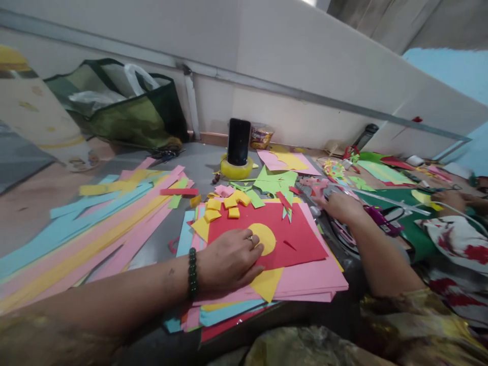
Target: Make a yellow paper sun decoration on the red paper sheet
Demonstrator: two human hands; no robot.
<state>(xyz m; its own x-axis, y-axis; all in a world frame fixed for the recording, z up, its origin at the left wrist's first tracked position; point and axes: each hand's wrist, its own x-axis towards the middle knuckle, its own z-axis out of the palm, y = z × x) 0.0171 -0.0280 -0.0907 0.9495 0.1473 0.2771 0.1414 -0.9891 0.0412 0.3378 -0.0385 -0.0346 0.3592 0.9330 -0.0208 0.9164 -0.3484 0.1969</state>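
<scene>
My left hand [231, 259], with a ring and a green bead bracelet, rests on a yellow paper circle [266, 238] lying on a red sheet [301, 234]. Its fingertips touch the circle's lower left. My right hand [339, 206] reaches to the right of the paper stack, its fingers at a pink glue gun [314, 187]; the grip is partly hidden. Yellow folded paper pieces [213, 205] sit at the red sheet's upper left. A yellow pointed piece [269, 284] sticks out below it, over pink sheets [312, 279].
Long coloured paper strips [125, 223] spread at the left. A phone [239, 142] stands in a yellow tape roll [236, 168] behind green scraps [274, 180]. A purple device [383, 221] and cables lie at right. Another person's hand [450, 201] is at far right.
</scene>
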